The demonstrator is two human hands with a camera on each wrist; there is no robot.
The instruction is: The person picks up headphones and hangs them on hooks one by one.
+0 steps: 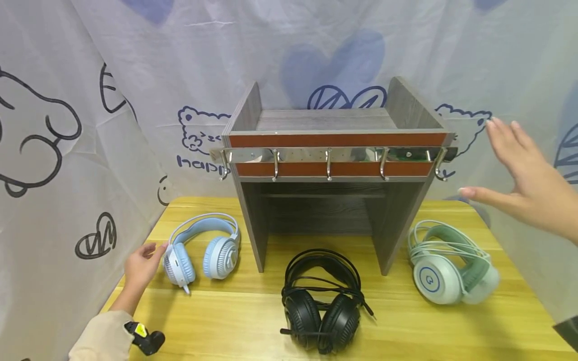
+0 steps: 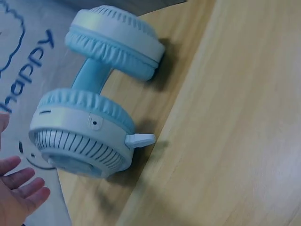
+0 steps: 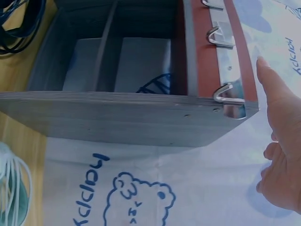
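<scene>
Beside the light blue headphones at the left of the table is my left hand, fingers relaxed near the outer ear cup; whether it touches them is unclear. In the left wrist view the hand appears a little apart from the headphones. My right hand is raised in the air, fingers extended and thumb apart, right of the metal hook rail. It holds nothing. The right wrist view shows that hand beside the rail's end hook.
A grey wooden shelf with a red-brown front stands at the table's back middle. Black headphones lie in front of it. Pale green headphones with a wrapped cable lie on the right. Patterned cloth hangs behind.
</scene>
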